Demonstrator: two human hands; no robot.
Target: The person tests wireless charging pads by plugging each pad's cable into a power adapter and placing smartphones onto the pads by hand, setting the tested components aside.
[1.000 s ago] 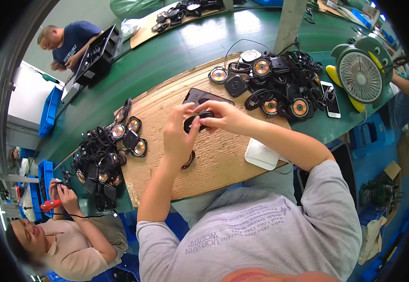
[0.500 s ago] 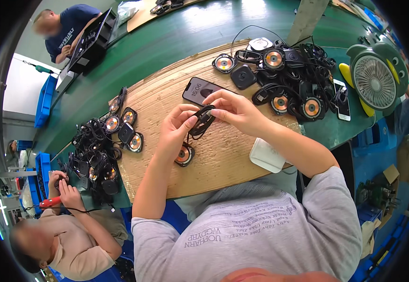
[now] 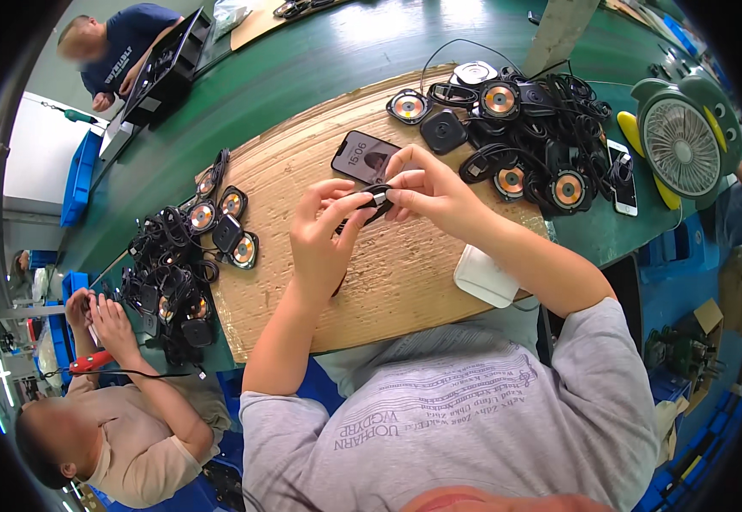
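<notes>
Over the cardboard sheet [image 3: 405,282], a coiled black cable [image 3: 377,209] with a small silver plug end is pinched between my two hands. My left hand [image 3: 324,235] grips the coil's left side, fingers bent around it. The fingertips of my right hand [image 3: 435,194] close on the plug end at the coil's right. A phone [image 3: 362,157] with a lit screen lies just beyond the coil, partly covered by my right fingers. Behind my left wrist, the round coil pad near the cable is almost wholly hidden.
Heaps of black cabled charger pads lie to the right [image 3: 550,128] and left [image 3: 170,282]. A white square pad [image 3: 486,277] rests near the cardboard's front edge. Farther right are a white phone [image 3: 622,179] and a green fan [image 3: 682,145]. A co-worker [image 3: 123,427] sits at left; another person stands far left.
My hands have come closer together around the cable coil, and my left hand has risen slightly. The copper-coloured pad below it has gone from sight. The co-worker's hands have shifted left and up.
</notes>
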